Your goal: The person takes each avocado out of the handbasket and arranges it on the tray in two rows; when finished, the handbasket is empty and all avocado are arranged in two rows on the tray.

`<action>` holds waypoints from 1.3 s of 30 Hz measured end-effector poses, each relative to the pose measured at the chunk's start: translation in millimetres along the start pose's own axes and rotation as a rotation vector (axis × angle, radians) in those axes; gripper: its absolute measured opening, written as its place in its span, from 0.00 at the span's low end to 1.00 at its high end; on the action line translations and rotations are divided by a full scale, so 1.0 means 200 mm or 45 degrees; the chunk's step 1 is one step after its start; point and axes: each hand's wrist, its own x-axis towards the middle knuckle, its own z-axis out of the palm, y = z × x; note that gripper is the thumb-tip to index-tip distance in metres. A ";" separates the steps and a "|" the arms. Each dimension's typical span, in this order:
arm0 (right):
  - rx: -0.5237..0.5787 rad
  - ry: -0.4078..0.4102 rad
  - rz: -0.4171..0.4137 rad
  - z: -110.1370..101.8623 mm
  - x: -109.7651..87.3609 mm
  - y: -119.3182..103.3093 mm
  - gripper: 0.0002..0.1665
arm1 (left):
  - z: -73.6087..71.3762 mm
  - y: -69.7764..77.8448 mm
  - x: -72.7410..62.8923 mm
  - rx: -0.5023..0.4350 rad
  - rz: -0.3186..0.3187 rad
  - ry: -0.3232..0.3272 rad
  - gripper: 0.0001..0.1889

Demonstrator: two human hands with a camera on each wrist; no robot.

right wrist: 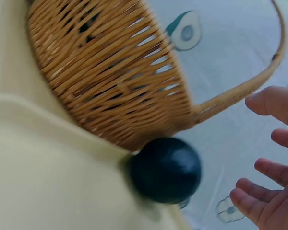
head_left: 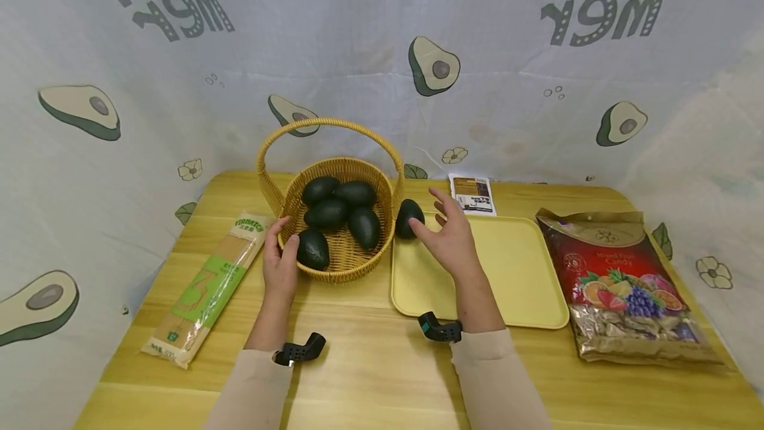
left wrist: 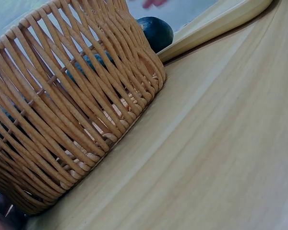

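My left hand [head_left: 280, 267] grips the near left rim of a yellow wicker basket [head_left: 343, 276], thumb and fingertips at the rim. Several dark green avocados [head_left: 327, 214] lie inside; one avocado [head_left: 313, 251] sits right beside my left thumb. Another avocado [head_left: 404, 223] rests at the far left corner of the pale yellow tray [head_left: 507, 271], close to the basket's right side. Over the tray is my right hand [head_left: 450, 234], fingers spread. In the right wrist view, the fingers [right wrist: 266, 189] stand apart from that avocado [right wrist: 165, 170] with nothing in them.
A noodle pack [head_left: 209, 290] lies left of the basket. Right of the tray is a large mixed fruit candy bag [head_left: 627, 284]. Behind the tray lies a small white and brown packet [head_left: 473, 195]. The basket's tall handle [head_left: 331, 122] arches upward before a patterned cloth.
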 end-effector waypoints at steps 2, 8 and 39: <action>0.045 0.032 -0.049 -0.02 -0.02 -0.04 0.42 | 0.00 -0.01 0.00 0.000 0.001 0.002 0.23; 0.176 0.081 -0.189 -0.05 -0.07 -0.16 0.39 | 0.01 -0.01 -0.01 -0.010 0.008 0.021 0.23; -0.286 -0.660 -0.177 0.58 0.03 -0.33 0.36 | 0.01 -0.01 0.00 0.024 0.029 0.017 0.23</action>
